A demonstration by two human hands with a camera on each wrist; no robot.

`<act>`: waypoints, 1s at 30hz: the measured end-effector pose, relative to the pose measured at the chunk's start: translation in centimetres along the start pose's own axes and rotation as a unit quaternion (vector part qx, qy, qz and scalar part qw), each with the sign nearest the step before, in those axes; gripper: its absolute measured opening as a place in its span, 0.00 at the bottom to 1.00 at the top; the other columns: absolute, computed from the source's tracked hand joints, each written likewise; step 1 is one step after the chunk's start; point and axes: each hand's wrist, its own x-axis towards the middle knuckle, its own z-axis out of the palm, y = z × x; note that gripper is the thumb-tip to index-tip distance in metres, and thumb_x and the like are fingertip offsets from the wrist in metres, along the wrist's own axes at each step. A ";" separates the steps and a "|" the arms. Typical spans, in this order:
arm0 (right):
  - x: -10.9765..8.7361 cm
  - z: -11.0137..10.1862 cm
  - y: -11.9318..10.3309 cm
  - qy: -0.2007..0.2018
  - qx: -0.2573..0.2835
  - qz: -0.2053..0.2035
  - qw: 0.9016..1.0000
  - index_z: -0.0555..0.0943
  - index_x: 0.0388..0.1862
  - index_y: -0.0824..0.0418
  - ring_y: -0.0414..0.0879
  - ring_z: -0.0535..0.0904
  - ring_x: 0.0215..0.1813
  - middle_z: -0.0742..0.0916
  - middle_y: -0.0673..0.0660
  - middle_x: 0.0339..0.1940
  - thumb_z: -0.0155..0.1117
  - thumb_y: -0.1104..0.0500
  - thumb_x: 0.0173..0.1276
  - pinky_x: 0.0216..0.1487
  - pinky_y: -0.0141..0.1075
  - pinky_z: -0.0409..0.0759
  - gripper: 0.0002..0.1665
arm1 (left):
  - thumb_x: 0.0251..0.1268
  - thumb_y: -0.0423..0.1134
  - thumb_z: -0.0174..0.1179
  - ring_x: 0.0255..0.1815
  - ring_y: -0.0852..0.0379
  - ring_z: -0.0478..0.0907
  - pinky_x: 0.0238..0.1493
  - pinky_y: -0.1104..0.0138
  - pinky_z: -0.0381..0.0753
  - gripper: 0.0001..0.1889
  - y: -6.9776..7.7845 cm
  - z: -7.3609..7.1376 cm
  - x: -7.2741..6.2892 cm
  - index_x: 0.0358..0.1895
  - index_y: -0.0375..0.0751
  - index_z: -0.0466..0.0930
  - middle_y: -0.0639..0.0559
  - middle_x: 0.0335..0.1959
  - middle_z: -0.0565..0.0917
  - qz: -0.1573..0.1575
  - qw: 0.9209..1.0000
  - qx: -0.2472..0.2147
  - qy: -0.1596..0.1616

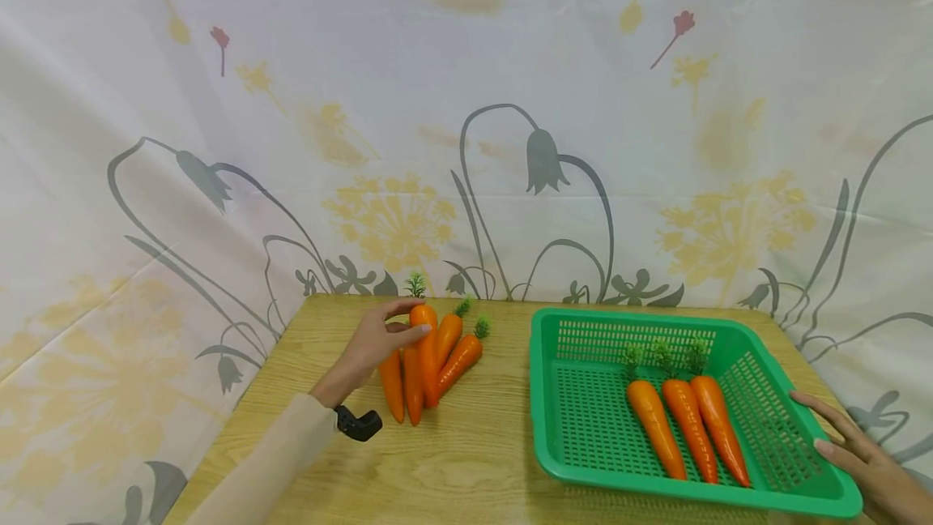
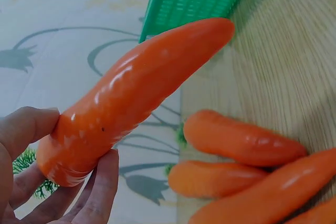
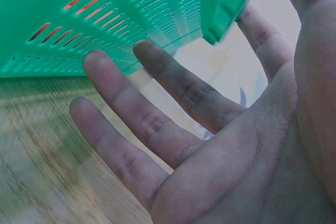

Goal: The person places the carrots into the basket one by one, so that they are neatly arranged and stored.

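Note:
My left hand (image 1: pixel 375 343) pinches a carrot (image 2: pixel 136 93) near its thick, leafy end, thumb on one side and fingers on the other. The carrot's tip points away from the palm, and it is raised over several other carrots (image 1: pixel 461 363) fanned out on the table. At the right, my right hand (image 1: pixel 867 456) rests at the side rim of a green plastic basket (image 1: pixel 543 395). Its fingers are spread and fairly straight, with several of them along the outer wall in the right wrist view. Inside the basket lie 3 carrots (image 1: pixel 688 428), leafy ends toward the back.
The wooden table (image 1: pixel 466 460) carries the basket on its right side and the loose carrots on its left. A pale curtain (image 1: pixel 466 225) printed with flowers hangs just behind the table's back edge. A black strap device (image 1: pixel 359 424) is worn on my left wrist.

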 end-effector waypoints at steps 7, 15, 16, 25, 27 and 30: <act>0.1 -0.3 0.2 -0.013 0.012 0.005 1.000 0.26 0.84 0.36 0.85 0.32 0.74 0.42 0.20 0.71 0.29 0.61 0.89 0.47 0.82 0.65 0.39 | 0.67 0.42 0.72 0.56 0.46 0.83 0.57 0.50 0.83 0.30 1.3 1.5 -0.2 0.71 0.48 0.76 0.46 0.71 0.73 0.006 0.999 0.029 -0.023; 0.1 0.0 0.1 -0.013 0.037 -0.005 0.999 0.27 0.85 0.38 0.87 0.14 0.65 0.40 0.22 0.73 0.29 0.61 0.89 0.45 0.85 0.47 0.38 | 0.63 0.45 0.75 0.54 0.47 0.84 0.53 0.54 0.85 0.32 2.4 3.4 0.3 0.70 0.53 0.76 0.50 0.65 0.78 0.019 0.998 0.014 -0.063; 0.1 0.0 0.0 -0.013 0.039 -0.006 0.999 0.27 0.85 0.38 0.87 0.14 0.65 0.40 0.23 0.74 0.29 0.61 0.89 0.45 0.86 0.45 0.38 | 0.63 0.45 0.75 0.53 0.47 0.84 0.54 0.53 0.85 0.32 2.5 3.7 0.3 0.70 0.52 0.76 0.49 0.64 0.79 0.020 0.998 0.008 -0.067; 0.1 0.0 0.2 -0.010 0.021 0.000 1.000 0.27 0.84 0.37 0.84 0.15 0.68 0.43 0.19 0.70 0.29 0.61 0.89 0.47 0.85 0.52 0.39 | 0.63 0.43 0.75 0.51 0.50 0.86 0.52 0.52 0.86 0.30 3.2 6.4 0.6 0.68 0.49 0.78 0.49 0.61 0.82 0.032 0.994 -0.006 -0.100; 0.1 0.0 0.2 -0.007 0.009 -0.004 1.000 0.27 0.84 0.37 0.81 0.14 0.69 0.44 0.18 0.69 0.29 0.61 0.89 0.46 0.85 0.53 0.39 | 0.63 0.42 0.75 0.51 0.50 0.86 0.53 0.51 0.86 0.30 3.4 7.0 0.8 0.68 0.47 0.78 0.49 0.60 0.82 0.034 0.993 -0.013 -0.109; 0.1 -0.1 0.2 -0.005 0.003 -0.008 1.000 0.27 0.85 0.38 0.83 0.15 0.69 0.44 0.18 0.70 0.29 0.61 0.89 0.46 0.85 0.54 0.38 | 0.64 0.40 0.74 0.50 0.49 0.86 0.52 0.51 0.86 0.30 3.6 7.9 0.9 0.69 0.44 0.77 0.48 0.60 0.82 0.042 0.992 -0.021 -0.120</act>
